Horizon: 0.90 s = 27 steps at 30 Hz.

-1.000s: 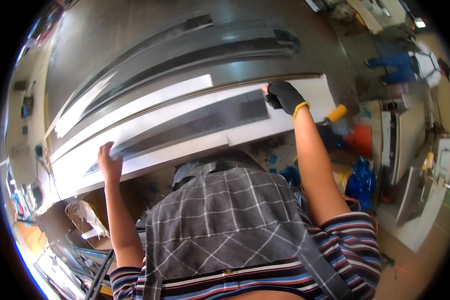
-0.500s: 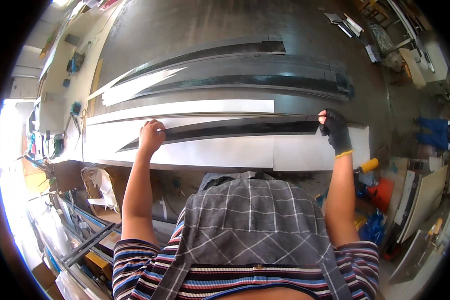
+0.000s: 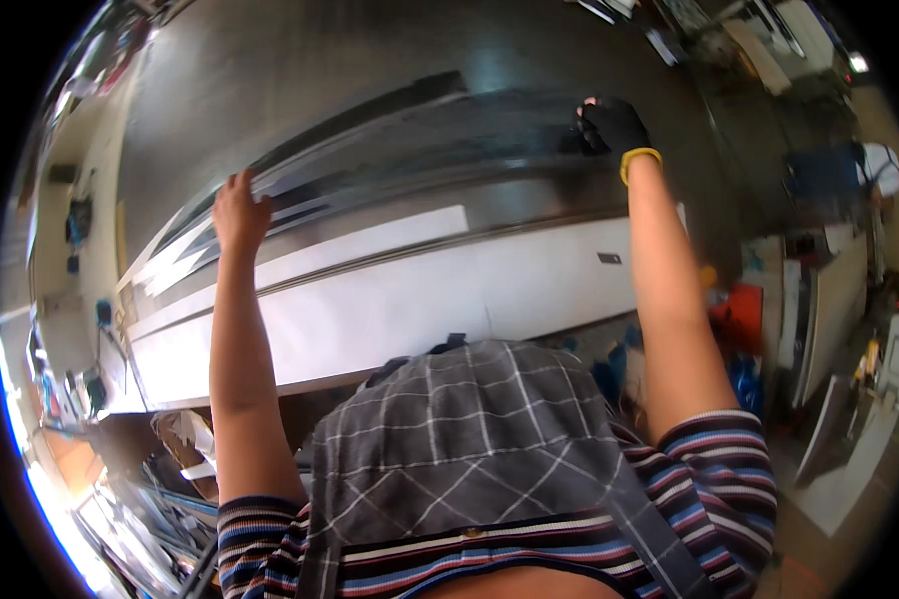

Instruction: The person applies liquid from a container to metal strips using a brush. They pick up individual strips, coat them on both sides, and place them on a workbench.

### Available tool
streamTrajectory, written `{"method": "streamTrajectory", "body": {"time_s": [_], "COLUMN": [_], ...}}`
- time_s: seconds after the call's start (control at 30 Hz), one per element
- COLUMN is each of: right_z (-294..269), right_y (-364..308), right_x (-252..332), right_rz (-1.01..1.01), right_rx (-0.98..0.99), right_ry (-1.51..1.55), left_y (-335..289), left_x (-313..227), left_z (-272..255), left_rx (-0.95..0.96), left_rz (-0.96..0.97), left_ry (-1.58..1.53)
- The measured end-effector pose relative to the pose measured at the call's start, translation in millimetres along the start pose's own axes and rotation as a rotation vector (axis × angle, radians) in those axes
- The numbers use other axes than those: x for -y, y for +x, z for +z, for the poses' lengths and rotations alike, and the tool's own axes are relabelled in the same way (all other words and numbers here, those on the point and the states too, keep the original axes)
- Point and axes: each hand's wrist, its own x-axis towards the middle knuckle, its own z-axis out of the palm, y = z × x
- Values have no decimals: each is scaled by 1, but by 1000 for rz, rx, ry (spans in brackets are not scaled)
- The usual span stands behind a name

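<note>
My bare left hand [image 3: 238,210] and my black-gloved right hand [image 3: 612,125] are stretched far across a dark grey table [image 3: 270,80]. Between them runs a long, thin black strip [image 3: 420,165], blurred by motion. Each hand holds one end of it. The strip hangs over or lies on other long dark strips [image 3: 400,105] toward the far side of the table; I cannot tell which. Long white sheets [image 3: 420,290] lie bare along the near edge, beneath my forearms.
A person in blue [image 3: 829,170] bends over at the far right. Orange and blue objects [image 3: 739,319] and leaning boards sit on the floor at the right. Clutter and boxes [image 3: 180,439] lie under the table's left end.
Both hands have carried the black strip off the white sheets and away from me, toward the dark strips farther back on the table. The white sheets now lie uncovered.
</note>
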Motion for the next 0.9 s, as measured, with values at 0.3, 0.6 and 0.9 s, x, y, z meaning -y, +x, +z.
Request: {"method": "streamTrajectory", "body": {"time_s": [0.3,0.6,0.9], "right_z": [11,-25,-69], "right_y": [-179,-143,-172], "right_x": [-3,-29,-20], "right_rz": [-332,-537,-720], "right_rx": [177,492,58], "right_ry": [-940,-1005,-760], "left_y": [-192,-268,-280], "left_x": [18,-2,-18], "left_z": [-19,5,15], "left_rx": [-33,-57,-85], "left_rz": [-48,-166,-320], "left_ry": [-432,-324,-414]}}
